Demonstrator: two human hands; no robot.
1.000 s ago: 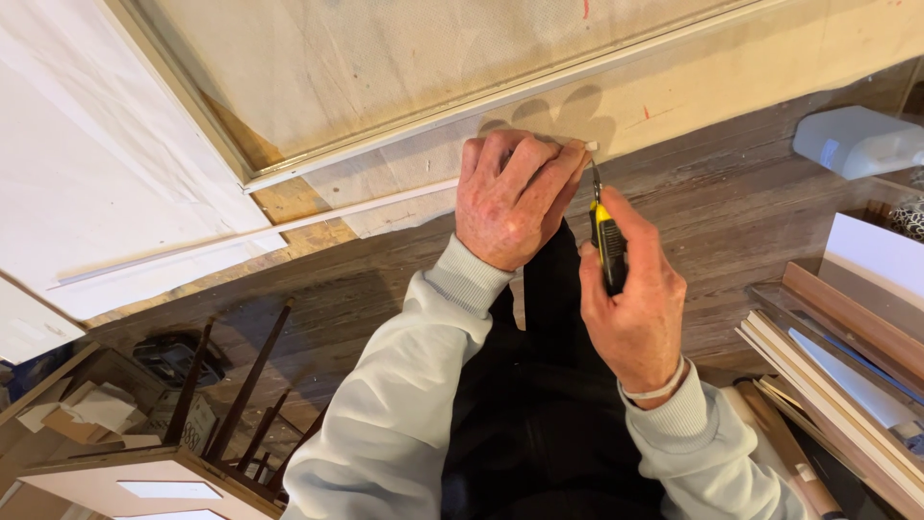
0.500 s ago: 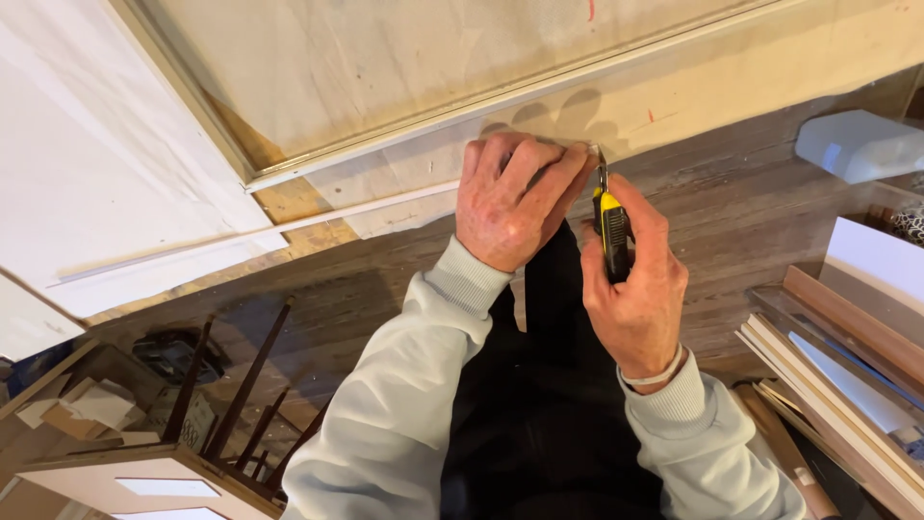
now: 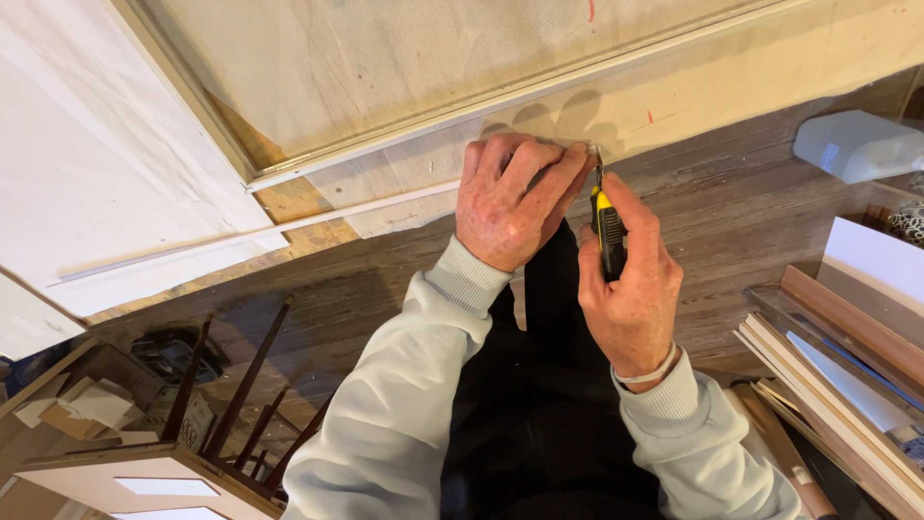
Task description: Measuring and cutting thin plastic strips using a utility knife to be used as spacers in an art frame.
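The left hand (image 3: pixel 515 202) lies flat with fingers curled over the loose canvas edge (image 3: pixel 423 188) just below the pale frame strip (image 3: pixel 385 144), pinning the cloth taut so it cannot shift. The right hand (image 3: pixel 630 279) is closed around a yellow-and-black utility knife (image 3: pixel 606 231), blade tip meeting the canvas right beside the left fingertips. Stacked wooden mouldings (image 3: pixel 837 376) lie on the floor, right.

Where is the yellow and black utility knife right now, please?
In the head view, the utility knife is right of centre in the right hand, blade tip at the canvas edge beside the left hand.
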